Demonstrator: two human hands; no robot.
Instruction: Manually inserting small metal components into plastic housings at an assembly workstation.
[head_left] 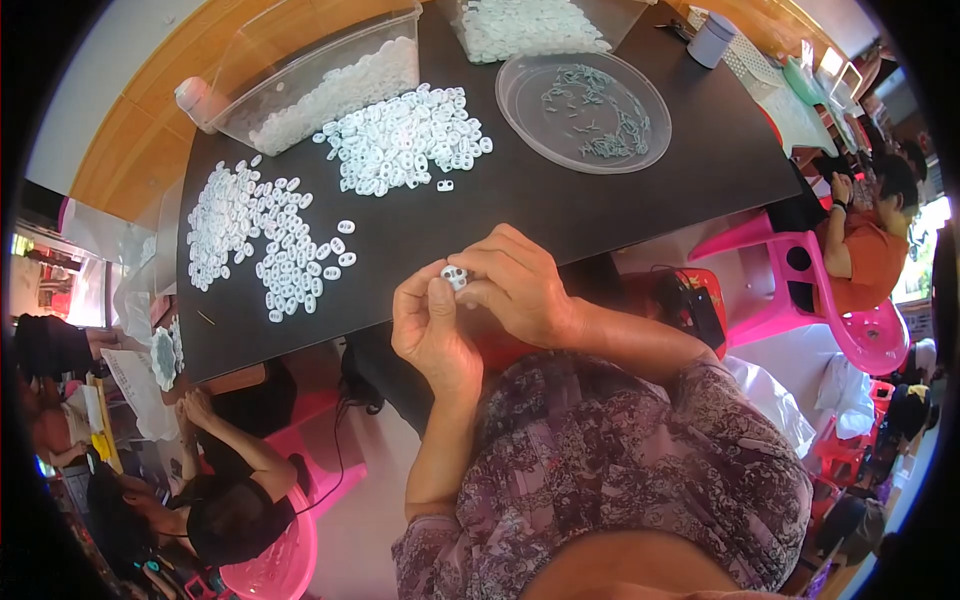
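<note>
Above the table's near edge, my left hand [432, 335] and my right hand [522, 288] meet. Between their fingertips is a small white oval plastic piece [455, 277] with dark holes in its face. My left thumb presses its lower side, and the right fingers pinch it from the right. Whether anything smaller is in the fingers is hidden. Beyond them lies a heap of white two-holed pieces [400, 140], with a single one [445, 185] apart in front of it. Further left spreads a pile of white oval pieces [285, 255], flatter in look.
Clear plastic bins of white pieces [340, 90] [530, 28] stand at the back. A round clear tray [510, 125] holds small greenish slivers. A grey cup [711, 40] stands far right. People sit on pink chairs at left [265, 565] and right [780, 240].
</note>
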